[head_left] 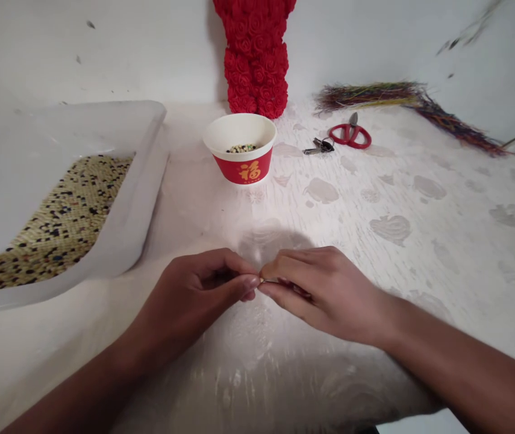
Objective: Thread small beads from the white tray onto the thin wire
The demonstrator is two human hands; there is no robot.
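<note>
Near the middle of the table, my left hand [203, 289] and my right hand [329, 286] meet at the fingertips. The thumb and index finger of my left hand are pinched together. My right hand's fingers are also closed, around a small thin piece [264, 280] with a pale glint. Most of that piece is hidden by the fingers, so its kind is unclear. Beyond the hands stands a white and red paper bowl [225, 167] with a gold character. Small beads [241, 148], pale and dark, lie inside it.
At left, a white plastic tub [149, 199] holds a beaded sheet [65, 217], cream with dark specks. Red-handled scissors [352, 135] and keys [319, 146] lie back right, before bundles of colored strands [374, 94]. A red rose-covered figure [257, 66] stands against the wall.
</note>
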